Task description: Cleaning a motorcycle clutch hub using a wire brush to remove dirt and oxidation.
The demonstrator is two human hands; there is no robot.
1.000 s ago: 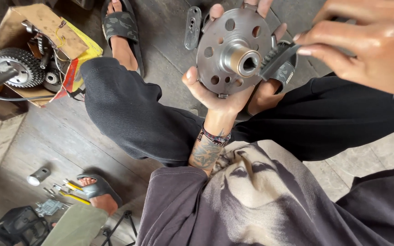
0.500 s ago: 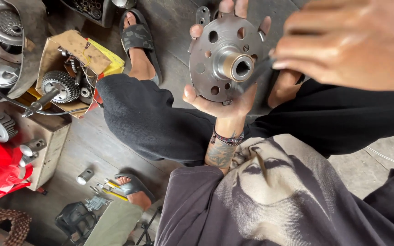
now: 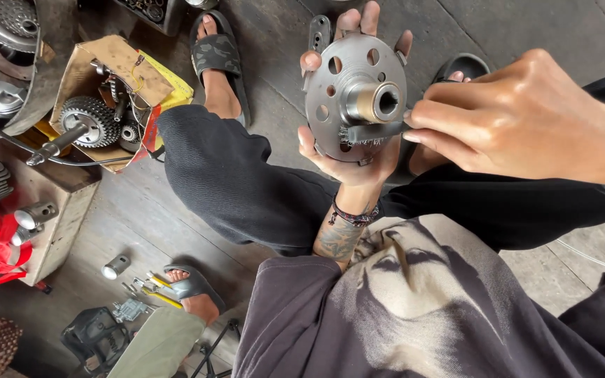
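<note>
My left hand (image 3: 348,150) holds a round grey metal hub plate (image 3: 356,98) from behind, its face with several holes and a short central tube turned up toward me. My right hand (image 3: 498,119) comes in from the right and pinches a small dark wire brush (image 3: 369,131) whose bristles rest against the plate just below the central tube. Both hands hover over my crossed legs in black trousers. A bracelet and a tattoo show on my left wrist.
A cardboard box (image 3: 99,66) with gears and chain parts sits at the upper left, beside a wooden crate (image 3: 57,210) and engine parts. Small tools and a socket (image 3: 115,267) lie on the floor below. Another person's sandalled foot (image 3: 194,294) shows at the bottom left.
My right hand has come down from above the plate and now presses the brush against its face. The view has shifted, bringing more of the left-hand clutter into sight.
</note>
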